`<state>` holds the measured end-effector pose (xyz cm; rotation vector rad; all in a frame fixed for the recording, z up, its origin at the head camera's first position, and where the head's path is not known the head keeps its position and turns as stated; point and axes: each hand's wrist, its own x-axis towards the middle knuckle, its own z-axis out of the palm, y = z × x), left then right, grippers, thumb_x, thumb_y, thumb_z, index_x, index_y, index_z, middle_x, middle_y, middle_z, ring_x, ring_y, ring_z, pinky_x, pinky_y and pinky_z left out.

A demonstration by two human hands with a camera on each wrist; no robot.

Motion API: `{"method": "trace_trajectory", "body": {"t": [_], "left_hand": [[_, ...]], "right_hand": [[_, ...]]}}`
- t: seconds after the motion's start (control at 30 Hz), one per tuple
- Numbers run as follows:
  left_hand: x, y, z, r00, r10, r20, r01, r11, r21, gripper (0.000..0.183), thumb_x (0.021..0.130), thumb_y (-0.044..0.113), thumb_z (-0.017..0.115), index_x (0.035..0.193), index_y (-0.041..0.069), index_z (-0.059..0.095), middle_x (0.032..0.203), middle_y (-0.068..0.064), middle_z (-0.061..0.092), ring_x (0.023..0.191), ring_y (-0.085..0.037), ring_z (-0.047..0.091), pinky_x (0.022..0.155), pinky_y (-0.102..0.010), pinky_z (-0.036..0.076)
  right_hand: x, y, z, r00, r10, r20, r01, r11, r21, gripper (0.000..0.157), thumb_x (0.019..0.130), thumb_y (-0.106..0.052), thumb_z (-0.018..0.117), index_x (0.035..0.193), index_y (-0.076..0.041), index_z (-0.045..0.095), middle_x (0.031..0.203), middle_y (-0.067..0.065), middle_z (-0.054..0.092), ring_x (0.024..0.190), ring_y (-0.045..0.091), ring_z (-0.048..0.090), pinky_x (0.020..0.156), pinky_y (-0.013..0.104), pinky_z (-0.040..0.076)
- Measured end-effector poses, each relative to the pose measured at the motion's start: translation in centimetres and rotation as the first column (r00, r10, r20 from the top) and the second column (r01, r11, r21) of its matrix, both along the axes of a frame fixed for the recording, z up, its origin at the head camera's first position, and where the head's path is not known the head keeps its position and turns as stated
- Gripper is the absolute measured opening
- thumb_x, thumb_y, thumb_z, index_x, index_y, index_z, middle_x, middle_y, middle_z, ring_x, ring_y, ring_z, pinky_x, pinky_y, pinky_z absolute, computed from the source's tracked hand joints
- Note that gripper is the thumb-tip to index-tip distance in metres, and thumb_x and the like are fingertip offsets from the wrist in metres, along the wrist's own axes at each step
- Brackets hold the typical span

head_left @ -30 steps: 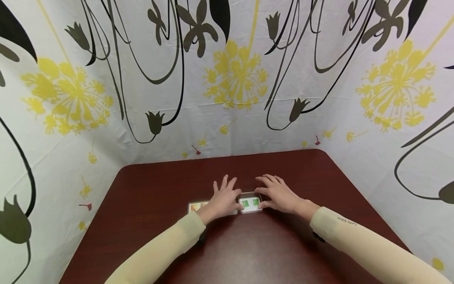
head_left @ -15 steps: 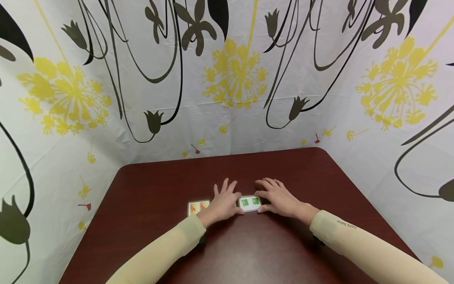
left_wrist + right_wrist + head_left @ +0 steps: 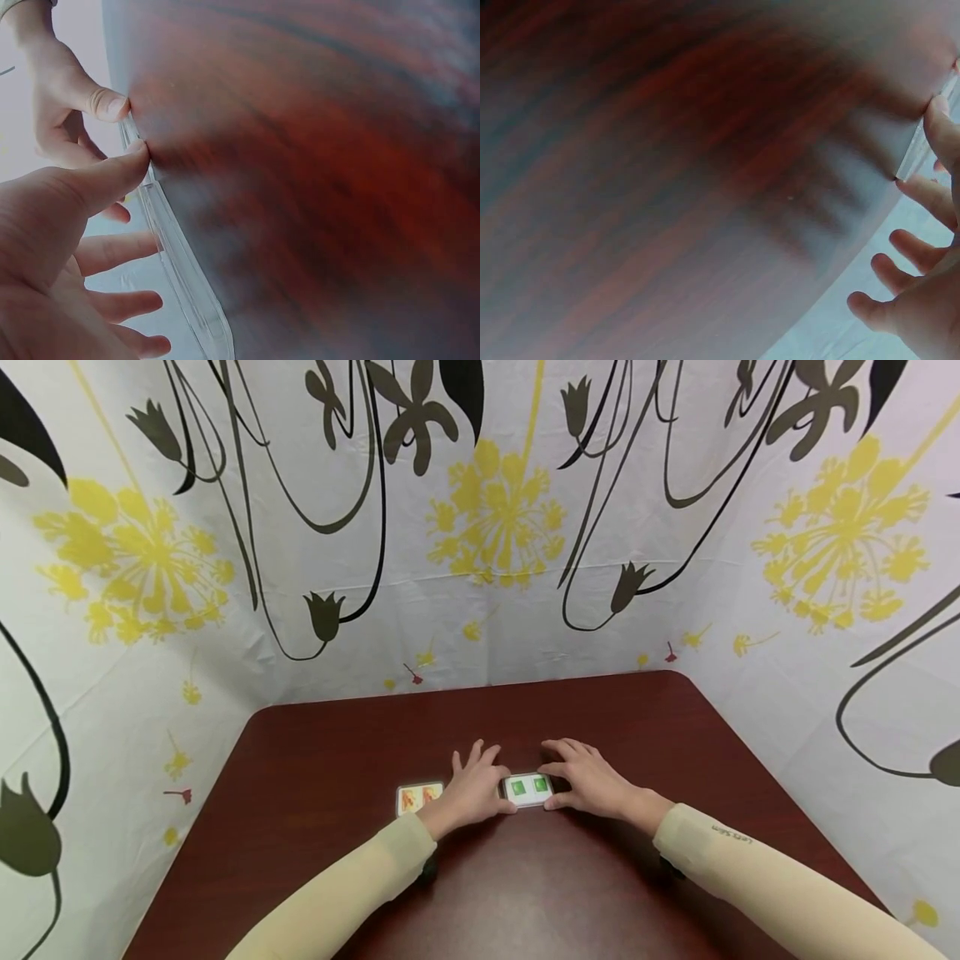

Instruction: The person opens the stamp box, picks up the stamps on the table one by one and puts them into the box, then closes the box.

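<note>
A small clear plastic case point(image 3: 528, 789) lies flat on the table, showing a white card with two green pictures. My left hand point(image 3: 472, 791) pinches its left end, thumb at the near edge and index finger at the far edge. Likewise my right hand point(image 3: 596, 781) grips the right end between thumb and index finger, and its other fingers spread off the case. In the right wrist view the case's edge point(image 3: 913, 146) shows between thumb and index finger. Left of it, a second clear case point(image 3: 417, 797) with orange pictures sits partly hidden under my left hand.
The dark red-brown wooden table point(image 3: 487, 893) has rounded far corners. White cloth point(image 3: 487, 635) with yellow and grey flower prints hangs behind and along both sides of it.
A second ago a raised far part showed on the green-picture case; now it looks flat. Both hands have shifted very slightly and keep their hold at its ends.
</note>
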<state>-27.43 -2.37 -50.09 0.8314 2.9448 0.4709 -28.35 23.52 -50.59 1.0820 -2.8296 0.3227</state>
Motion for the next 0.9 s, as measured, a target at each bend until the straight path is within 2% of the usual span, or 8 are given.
{"method": "trace_trajectory", "body": {"t": [0.3, 0.6, 0.73, 0.9], "left_hand": [[0.2, -0.1, 0.1, 0.999, 0.022, 0.046, -0.023, 0.999, 0.028, 0.054, 0.084, 0.050, 0.080, 0.127, 0.018, 0.071, 0.156, -0.013, 0.039, 0.148, -0.042, 0.020, 0.107, -0.075, 0.018], [-0.1, -0.6, 0.5, 0.999, 0.025, 0.030, -0.025, 1.000, 0.012, 0.066, 0.083, 0.053, 0.079, 0.138, 0.019, 0.064, 0.158, -0.012, 0.036, 0.148, -0.040, 0.023, 0.107, -0.074, 0.017], [0.2, -1.6, 1.3, 0.999, 0.026, 0.027, -0.027, 0.998, 0.048, 0.071, 0.084, 0.052, 0.079, 0.143, 0.019, 0.059, 0.159, -0.014, 0.034, 0.148, -0.042, 0.022, 0.108, -0.075, 0.015], [1.1, -3.4, 3.0, 0.998, 0.036, -0.046, -0.033, 0.997, 0.076, 0.070, 0.086, 0.050, 0.078, 0.145, 0.019, 0.056, 0.158, -0.015, 0.036, 0.148, -0.040, 0.024, 0.111, -0.071, 0.015]], "right_hand": [[0.3, -0.2, 0.1, 0.999, -0.029, 0.036, 0.029, 1.000, -0.004, 0.061, 0.083, -0.055, 0.078, 0.130, -0.017, 0.070, 0.149, 0.014, 0.045, 0.136, 0.034, 0.041, 0.101, 0.065, 0.035], [0.1, -0.5, 0.6, 0.999, -0.043, 0.015, 0.042, 0.999, 0.006, 0.068, 0.081, -0.058, 0.078, 0.133, -0.015, 0.068, 0.152, 0.014, 0.042, 0.138, 0.033, 0.039, 0.103, 0.066, 0.032], [0.2, -0.6, 1.1, 0.999, -0.050, -0.004, 0.050, 0.999, -0.014, 0.067, 0.083, -0.055, 0.078, 0.135, -0.016, 0.066, 0.151, 0.014, 0.043, 0.138, 0.033, 0.039, 0.103, 0.066, 0.031], [0.7, -1.3, 2.4, 0.994, -0.042, -0.098, 0.038, 0.999, -0.037, 0.064, 0.088, -0.048, 0.076, 0.142, -0.016, 0.060, 0.149, 0.014, 0.046, 0.135, 0.036, 0.041, 0.103, 0.066, 0.032]]}}
